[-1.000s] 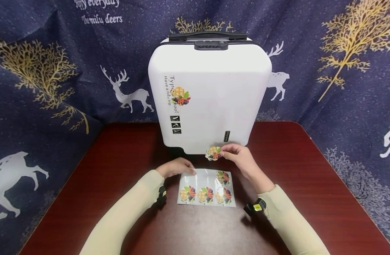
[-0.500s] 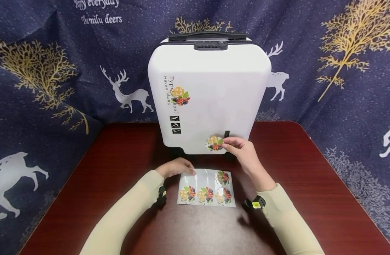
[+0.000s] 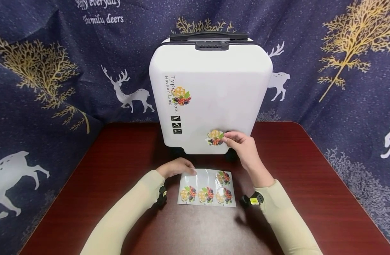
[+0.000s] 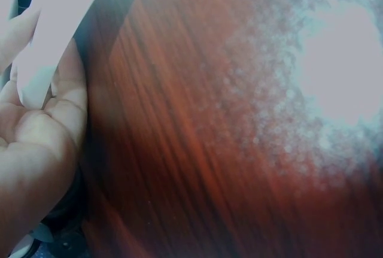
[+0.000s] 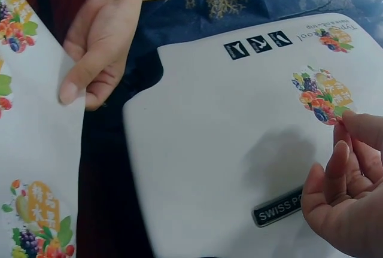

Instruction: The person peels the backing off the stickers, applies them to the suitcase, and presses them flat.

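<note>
My right hand [image 3: 244, 147] pinches a fruit sticker [image 3: 215, 137] by its right edge, in front of the lower part of a white suitcase [image 3: 214, 99]. In the right wrist view the sticker [image 5: 322, 96] shows berries and orange lettering, held between thumb and forefinger. My left hand [image 3: 177, 168] grips the upper left corner of a sticker sheet [image 3: 207, 177] above the table. Several fruit stickers are on that sheet, along the bottom row and at the upper right. Seen from the left wrist, the sheet's pale edge [image 4: 51, 42] lies between thumb and fingers.
Another fruit sticker [image 3: 181, 96] is on the suitcase's upper left, over printed lettering. The suitcase stands upright on the dark red table [image 3: 125, 148], its black handle [image 3: 207, 35] on top. A blue deer-print cloth [image 3: 86, 71] hangs behind.
My right hand has raised the sticker from the suitcase's bottom edge to higher on its lower front. The left hand and the sheet have stayed in place.
</note>
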